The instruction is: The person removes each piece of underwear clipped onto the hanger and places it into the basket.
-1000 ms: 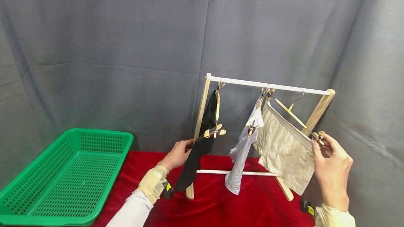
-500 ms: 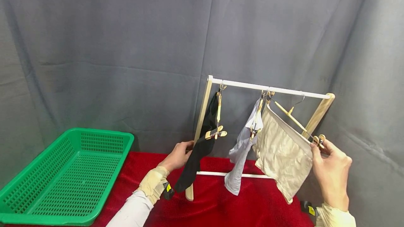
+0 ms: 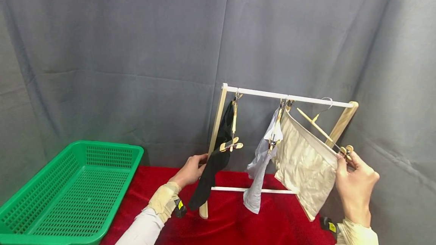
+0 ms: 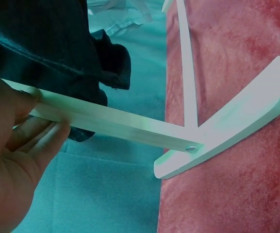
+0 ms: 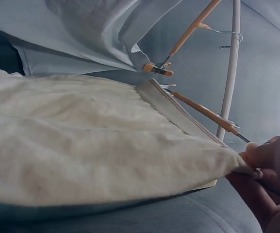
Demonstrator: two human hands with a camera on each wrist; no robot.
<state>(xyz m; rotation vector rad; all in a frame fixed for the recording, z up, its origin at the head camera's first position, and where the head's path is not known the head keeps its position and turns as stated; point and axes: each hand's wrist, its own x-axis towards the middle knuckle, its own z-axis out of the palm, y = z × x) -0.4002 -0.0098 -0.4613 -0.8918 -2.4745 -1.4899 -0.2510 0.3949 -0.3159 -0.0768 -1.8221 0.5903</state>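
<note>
In the head view, my left hand (image 3: 190, 170) grips the left wooden upright (image 3: 218, 120) of a small clothes rack, behind a hanging black garment (image 3: 212, 173). The left wrist view shows its fingers round the upright (image 4: 106, 116). My right hand (image 3: 357, 182) pinches the right waistband corner of a beige garment (image 3: 306, 162) at the clip (image 3: 346, 151) of a clip hanger (image 3: 313, 124). This hanger slants down to the right, its hook rising above the white rail (image 3: 259, 93). In the right wrist view, fingertips hold the waistband corner (image 5: 237, 162).
A pale lavender garment (image 3: 260, 169) hangs from another clip hanger between the black and beige ones. At left stands a green plastic basket (image 3: 88, 196) with slotted walls. Red cloth (image 3: 259, 226) covers the table under the rack, and a grey curtain (image 3: 136, 48) hangs behind.
The beige garment's hem has swung slightly left. Its hanger's hook now shows higher over the rail. My left hand has kept its hold on the upright, and both other garments hang nearly the same.
</note>
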